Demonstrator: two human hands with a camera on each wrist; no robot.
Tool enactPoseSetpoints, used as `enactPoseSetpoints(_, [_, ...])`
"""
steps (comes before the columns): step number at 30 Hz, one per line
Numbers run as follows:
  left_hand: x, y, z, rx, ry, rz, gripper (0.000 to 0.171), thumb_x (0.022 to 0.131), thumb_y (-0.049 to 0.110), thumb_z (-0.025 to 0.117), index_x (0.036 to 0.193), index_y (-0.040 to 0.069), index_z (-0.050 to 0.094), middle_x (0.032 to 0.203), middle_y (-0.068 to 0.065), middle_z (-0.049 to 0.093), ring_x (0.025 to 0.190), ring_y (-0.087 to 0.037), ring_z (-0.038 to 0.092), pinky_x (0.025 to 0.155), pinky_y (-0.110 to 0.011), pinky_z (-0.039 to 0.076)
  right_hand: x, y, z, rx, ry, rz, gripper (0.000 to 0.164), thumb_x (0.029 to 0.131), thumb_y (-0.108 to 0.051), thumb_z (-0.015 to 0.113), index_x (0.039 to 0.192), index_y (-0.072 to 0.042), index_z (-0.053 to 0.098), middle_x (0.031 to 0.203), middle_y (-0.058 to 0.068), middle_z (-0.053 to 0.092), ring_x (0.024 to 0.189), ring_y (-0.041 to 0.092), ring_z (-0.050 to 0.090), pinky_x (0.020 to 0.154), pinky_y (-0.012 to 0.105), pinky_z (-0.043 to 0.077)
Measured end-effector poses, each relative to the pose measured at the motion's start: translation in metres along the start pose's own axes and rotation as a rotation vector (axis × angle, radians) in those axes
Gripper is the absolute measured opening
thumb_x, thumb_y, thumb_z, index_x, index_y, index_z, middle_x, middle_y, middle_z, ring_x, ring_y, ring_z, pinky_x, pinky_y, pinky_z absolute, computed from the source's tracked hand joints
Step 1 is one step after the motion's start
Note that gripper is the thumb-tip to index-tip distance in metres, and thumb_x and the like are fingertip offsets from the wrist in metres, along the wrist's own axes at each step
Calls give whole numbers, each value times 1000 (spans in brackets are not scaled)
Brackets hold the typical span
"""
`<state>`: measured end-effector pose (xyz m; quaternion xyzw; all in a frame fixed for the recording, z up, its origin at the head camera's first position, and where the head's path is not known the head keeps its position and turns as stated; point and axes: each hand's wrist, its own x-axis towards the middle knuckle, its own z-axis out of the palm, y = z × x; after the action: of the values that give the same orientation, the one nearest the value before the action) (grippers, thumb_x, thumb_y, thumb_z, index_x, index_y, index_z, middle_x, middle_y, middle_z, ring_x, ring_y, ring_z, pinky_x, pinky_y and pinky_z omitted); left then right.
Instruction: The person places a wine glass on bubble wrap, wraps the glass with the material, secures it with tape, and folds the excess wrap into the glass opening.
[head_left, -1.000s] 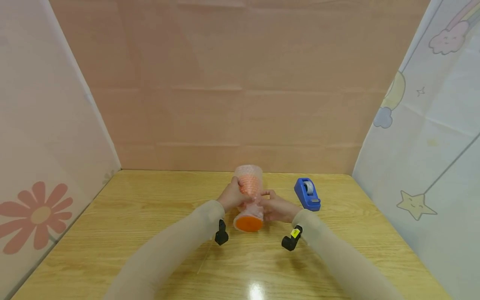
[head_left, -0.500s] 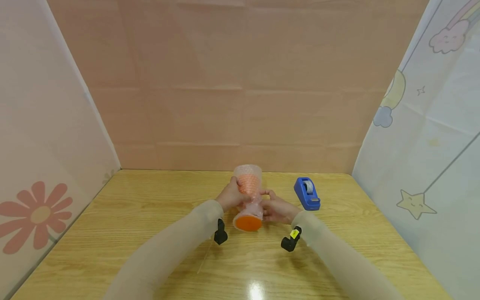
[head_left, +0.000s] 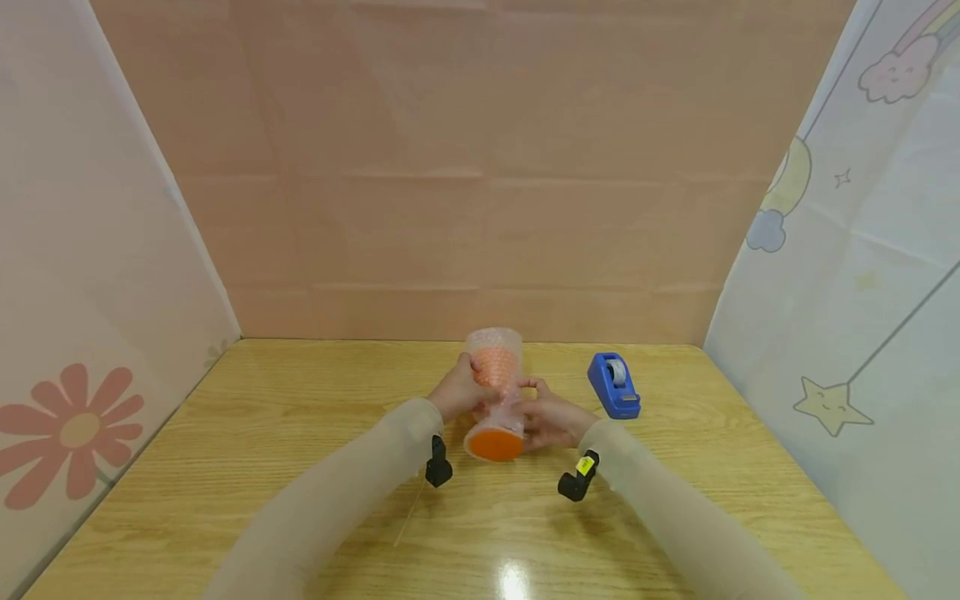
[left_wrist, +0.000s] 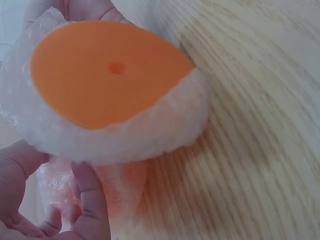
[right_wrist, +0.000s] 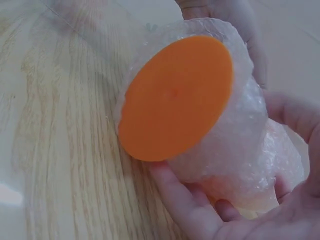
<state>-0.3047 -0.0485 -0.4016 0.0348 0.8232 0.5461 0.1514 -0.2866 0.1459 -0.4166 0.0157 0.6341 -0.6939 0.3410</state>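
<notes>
With the curled left hand point(head_left: 456, 390), gripped the left side of a bubble-wrapped orange object point(head_left: 498, 365), to the left of the blue tape dispenser point(head_left: 611, 390). Showed its bare orange base point(head_left: 493, 444) toward the person, nearer than the dispenser. With the curled right hand point(head_left: 557, 415), held the object's right side, just left of the dispenser. Had wooden table point(head_left: 701, 417) beneath the dispenser.

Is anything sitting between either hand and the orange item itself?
Yes: bubble wrap around the sides of the orange item separates it from the left hand and right hand. Its round end is mostly bare. Nothing else visible intervenes.
</notes>
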Motion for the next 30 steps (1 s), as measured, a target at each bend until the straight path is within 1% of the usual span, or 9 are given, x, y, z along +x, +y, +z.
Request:
enactPoseSetpoints(2, [0, 0, 0, -9, -5, 0, 59, 79, 11, 77, 120, 5, 34, 107, -16, 51, 66, -18, 56, 65, -33, 56, 0, 0, 1, -7, -19, -6, 67, 94, -10, 58, 135, -25, 7, 128, 20, 42, 102, 29, 56, 80, 46, 54])
enactPoseSetpoints(4, [-1, 0, -1, -14, -8, 0, 58, 79, 10, 77, 119, 6, 34, 106, -16, 50, 65, -18, 55, 65, -32, 56, 1, 1, 3, -24, -16, -11, 69, 93, -8, 59, 134, -24, 6, 130, 20, 43, 102, 29, 57, 79, 44, 54])
enactPoseSetpoints(10, [0, 0, -1, -12, -5, -15, 62, 80, 12, 78, 123, 6, 34, 108, -17, 51, 66, -18, 55, 65, -31, 56, 1, 1, 10, -82, 57, -22, 75, 89, -5, 65, 134, -23, 8, 137, 21, 36, 102, 30, 58, 80, 44, 55])
enactPoseSetpoints(16, [-1, -2, 0, 6, 2, -13, 64, 80, 14, 78, 125, 6, 33, 108, -17, 52, 68, -19, 55, 65, -30, 55, 1, 0, 15, -116, 92, -31, 76, 88, -4, 66, 134, -22, 9, 131, 23, 39, 97, 30, 60, 81, 47, 56])
enactPoseSetpoints(18, [0, -2, 0, 16, 10, -6, 65, 80, 14, 78, 125, 5, 33, 110, -17, 52, 73, -21, 57, 66, -31, 55, 2, 0, 15, -125, 98, -32, 76, 87, -2, 66, 134, -22, 9, 130, 24, 39, 97, 30, 60, 83, 49, 55])
enactPoseSetpoints(20, [-1, -2, 1, 34, 22, -10, 65, 80, 16, 78, 126, 6, 34, 113, -16, 51, 81, -23, 56, 71, -33, 54, 3, 0, 15, -134, 109, -28, 76, 87, -2, 66, 134, -22, 9, 130, 24, 39, 98, 31, 59, 84, 50, 54])
enactPoseSetpoints(24, [-2, 0, 1, 87, 56, -22, 64, 79, 21, 79, 125, 8, 37, 117, -16, 46, 97, -28, 51, 81, -36, 50, 3, 1, 15, -141, 134, -16, 76, 87, -1, 66, 133, -22, 11, 128, 23, 39, 97, 30, 59, 83, 51, 54])
enactPoseSetpoints(27, [-5, 2, 2, 107, 71, -32, 64, 78, 21, 80, 124, 8, 38, 118, -17, 41, 101, -31, 48, 82, -38, 49, 3, 0, 16, -144, 140, -15, 75, 86, 0, 67, 132, -22, 11, 126, 22, 40, 95, 30, 60, 82, 50, 55])
enactPoseSetpoints(30, [-6, 4, 2, 108, 72, -42, 62, 79, 21, 80, 123, 9, 38, 118, -17, 41, 99, -31, 48, 80, -37, 50, 2, 0, 17, -148, 143, -8, 77, 86, 0, 67, 133, -22, 11, 126, 22, 39, 95, 29, 59, 83, 49, 55])
